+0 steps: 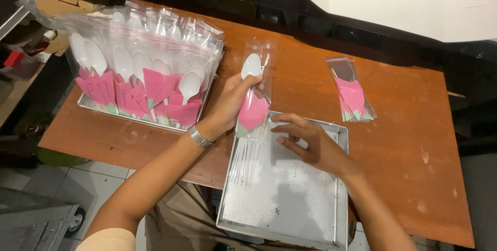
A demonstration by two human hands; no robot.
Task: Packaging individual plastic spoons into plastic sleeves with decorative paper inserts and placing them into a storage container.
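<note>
— What's on the table (404, 142)?
— A tray (88, 105) packed with bagged spoons (140, 69) at the left, an emptier tray (339, 178) overhanging the front edge, forks (246, 160) in it.
— And at the right?
— A small stack of bags (352, 93), well apart.

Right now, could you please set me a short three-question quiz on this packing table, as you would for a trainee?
1. True or false: the left hand holds a clear sleeve with a white spoon inside.
2. Which tray is the right hand over: A, the full tray; B, the near tray?
3. Fill in: the small stack of sleeves to the right holds pink ______ but no spoons that I can see.

Key: 1 true; 2 B; 3 napkins.
</note>
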